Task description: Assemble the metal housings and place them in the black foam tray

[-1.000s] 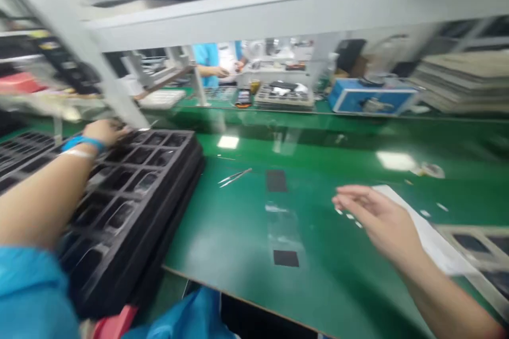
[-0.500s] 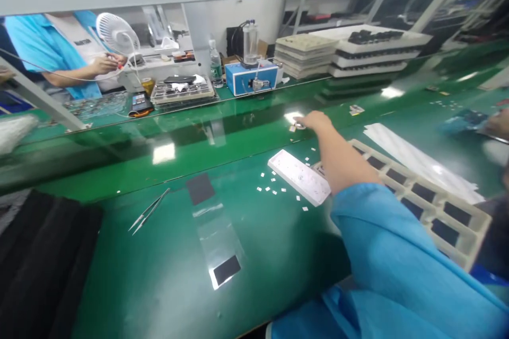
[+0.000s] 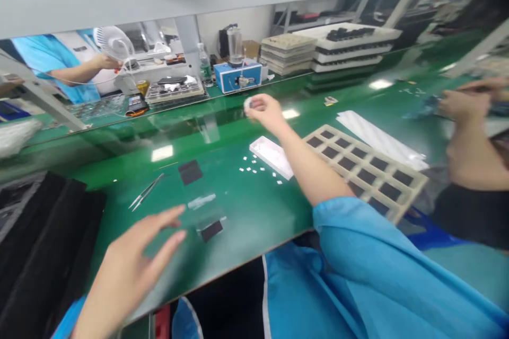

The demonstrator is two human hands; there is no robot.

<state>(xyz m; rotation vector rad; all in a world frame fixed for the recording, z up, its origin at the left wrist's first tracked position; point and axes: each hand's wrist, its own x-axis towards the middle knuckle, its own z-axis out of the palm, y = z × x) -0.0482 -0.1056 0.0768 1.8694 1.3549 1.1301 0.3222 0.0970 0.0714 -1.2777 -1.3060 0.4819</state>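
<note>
My right hand (image 3: pixel 264 110) is raised over the far part of the green bench and its fingers pinch a small pale round object (image 3: pixel 248 104), which is blurred. My left hand (image 3: pixel 137 251) hovers low at the near edge with its fingers stretched out, holding nothing. Just past its fingertips lie a small black square (image 3: pixel 210 230) and a clear film strip (image 3: pixel 201 201). Metal tweezers (image 3: pixel 146 191) rest further left. A white strip (image 3: pixel 272 156) with small white bits (image 3: pixel 254 170) scattered beside it lies under my right forearm.
A beige tray (image 3: pixel 401 190) with dark parts sits at the right, white sheets (image 3: pixel 377 137) behind it. Black trays (image 3: pixel 35 243) stack at the left. Another person's hands (image 3: pixel 461 106) work at the far right. A blue box (image 3: pixel 237 75), stacked trays (image 3: pixel 318 50) and another worker's arm (image 3: pixel 75 71) are beyond the bench.
My right hand lifted off the bench surface and drew back toward me with the small round object. My left hand came into view at the near edge. The camera swung slightly.
</note>
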